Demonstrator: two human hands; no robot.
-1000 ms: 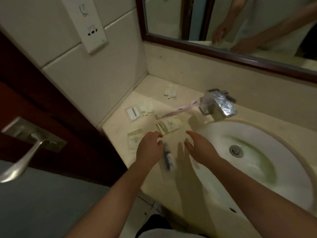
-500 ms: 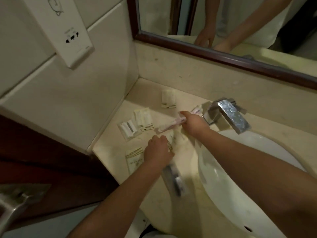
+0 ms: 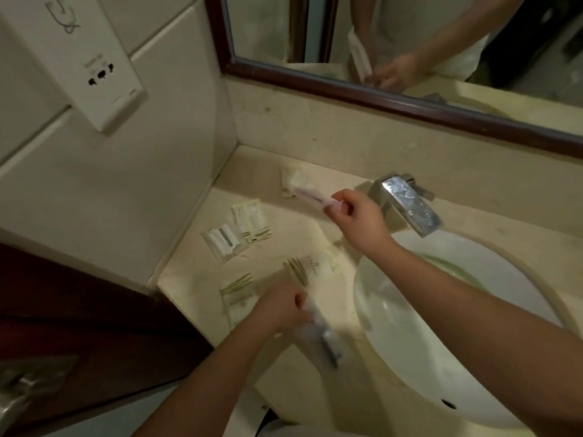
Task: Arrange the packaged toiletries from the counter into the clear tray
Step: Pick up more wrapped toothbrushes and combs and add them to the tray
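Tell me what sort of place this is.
Probably a hotel bathroom: a white sink with a chrome faucet set in a beige counter, a framed mirror above it, and small packaged toiletries laid out.

No wording can be read anywhere. The wall socket plate (image 3: 94, 63) carries a drawn symbol near its top and small print above and beside its openings, all too blurred to make out. The sachets on the bench bear gold stripes, and one packet (image 3: 310, 269) has a small emblem with a line of letters, too tiny to decipher.
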